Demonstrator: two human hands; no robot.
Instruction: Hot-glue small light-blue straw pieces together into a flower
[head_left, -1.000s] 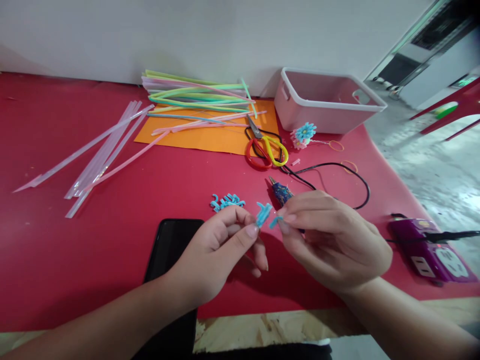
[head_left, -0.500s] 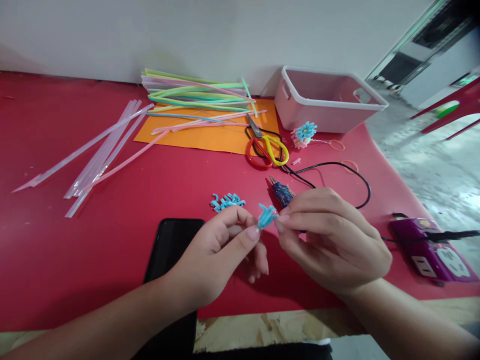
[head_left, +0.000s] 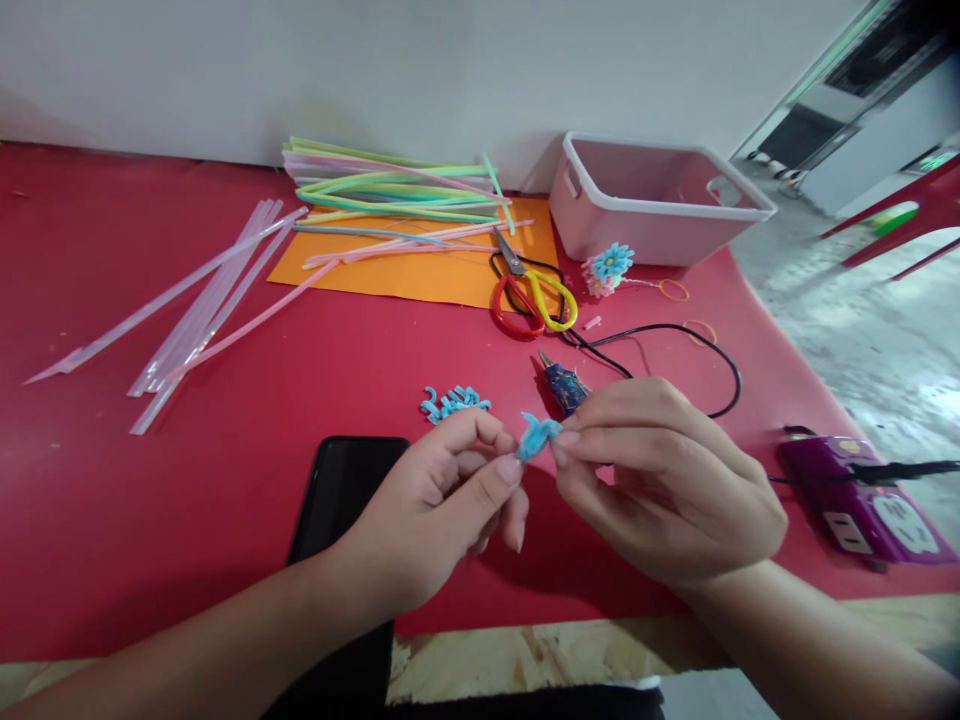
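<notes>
Between my two hands is a small blue pipe-cleaner flower [head_left: 536, 438] with several curled petals. My left hand [head_left: 442, 500] pinches its base between thumb and forefinger. From the other side, my right hand [head_left: 660, 475] has its thumb and fingertips closed on one petal of it. Just beyond my left hand lies a little pile of cut blue pipe-cleaner pieces [head_left: 454, 402]. A dark, wrapped glue gun [head_left: 562, 385] with a metal tip rests behind my right hand, which hides its rear part.
Scissors [head_left: 532, 295] lie on an orange sheet [head_left: 450, 280] beside bundled pipe cleaners [head_left: 390, 190]. A pink basket [head_left: 630, 225] and finished flowers [head_left: 611, 262] are at the back right. Plastic sleeves [head_left: 217, 300] lie left, a phone [head_left: 345, 500] near me, a purple power strip [head_left: 862, 500] right.
The blue flower has turned a little, and its petals sit differently, leaning toward my right fingers. My left hand's lower fingers have curled in slightly.
</notes>
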